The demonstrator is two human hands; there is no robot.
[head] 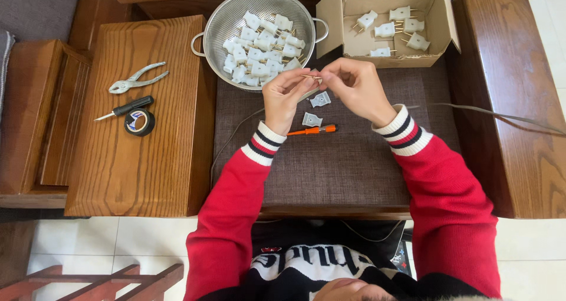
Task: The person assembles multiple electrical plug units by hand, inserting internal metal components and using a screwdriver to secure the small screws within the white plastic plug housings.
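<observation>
My left hand (286, 97) and my right hand (355, 86) meet above a dark woven cushion (336, 159). Between their fingertips they pinch a thin brass prong (311, 76) with a wire end. Below the hands lie two white plug shell halves (320, 99) (311, 120) and an orange-handled screwdriver (312, 130). A metal colander (219, 24) of white plug parts stands just beyond the left hand. A cardboard box (439, 18) holding several assembled white plugs sits beyond the right hand.
On the wooden armrest (141, 171) to the left lie pliers (134, 80), a black-handled screwdriver (125, 108) and a roll of black tape (140, 122). A thin cable (501, 117) runs off to the right over another wooden armrest (519, 159).
</observation>
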